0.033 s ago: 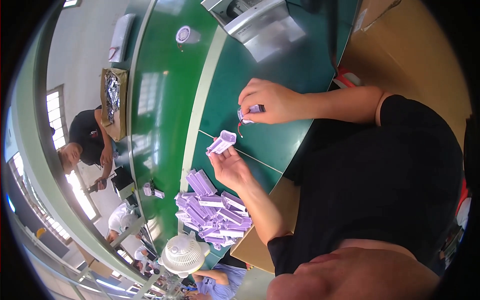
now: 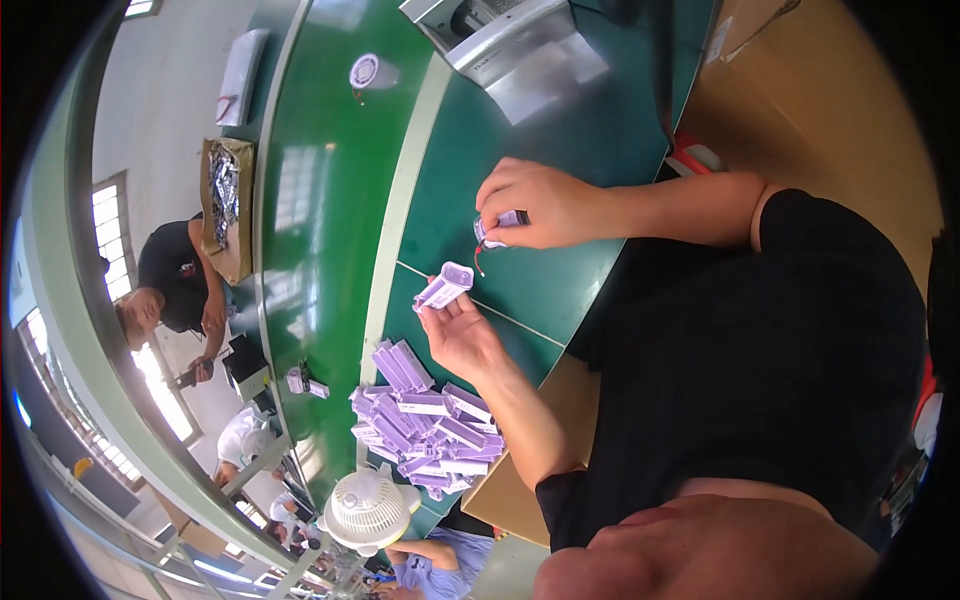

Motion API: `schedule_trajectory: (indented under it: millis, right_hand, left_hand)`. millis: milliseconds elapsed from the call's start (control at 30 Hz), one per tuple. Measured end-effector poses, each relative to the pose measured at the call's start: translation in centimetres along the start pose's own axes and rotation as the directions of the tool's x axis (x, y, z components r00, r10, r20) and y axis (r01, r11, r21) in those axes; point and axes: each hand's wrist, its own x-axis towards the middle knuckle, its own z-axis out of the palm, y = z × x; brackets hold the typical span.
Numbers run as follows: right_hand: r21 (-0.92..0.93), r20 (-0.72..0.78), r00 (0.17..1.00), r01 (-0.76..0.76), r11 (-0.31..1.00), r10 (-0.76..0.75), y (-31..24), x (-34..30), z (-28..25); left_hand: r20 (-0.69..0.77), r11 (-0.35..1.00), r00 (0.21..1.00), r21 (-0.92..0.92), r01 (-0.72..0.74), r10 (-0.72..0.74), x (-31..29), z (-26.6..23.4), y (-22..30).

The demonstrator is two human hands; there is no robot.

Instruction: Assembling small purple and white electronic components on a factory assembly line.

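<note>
My left hand holds a lilac plastic casing, a hollow trough-like shell, tilted between thumb and fingers with the palm up. Above it in the head view, my right hand is closed around a small lilac piece with a dark end. From that piece hangs a short red wire with a small tip. The two held things are apart, over the dark green table. Close to my left forearm lies a heap of similar lilac casings. The fingers of my right hand partly hide what they hold.
A metal machine with a shiny sheet stands at the top. A green belt runs past the table and carries a round lilac-white item. A white fan stands beyond the heap. Across the belt, a person sits near a carton.
</note>
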Motion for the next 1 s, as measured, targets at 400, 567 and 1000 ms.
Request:
schedule_trajectory:
  millis: [400, 567, 1000]
  right_hand:
    - [0.004, -0.030, 0.999, 0.020, 1.000, -0.020, 0.1, -0.2, 0.5]
    - [-0.002, -0.041, 0.998, 0.053, 0.999, -0.053, 0.3, -0.4, 0.8]
    - [0.016, -0.024, 0.997, 0.071, 0.997, -0.071, 0.2, -0.8, 1.0]
  left_hand:
    - [0.005, 0.999, 1.000, -0.041, 0.021, -0.020, -2.0, 0.2, -1.5]
    - [0.091, 0.995, 0.991, 0.030, -0.098, 0.095, -2.2, 1.5, -1.6]
    - [0.294, 0.802, 0.857, 0.319, -0.505, 0.422, -3.0, 4.1, -1.6]
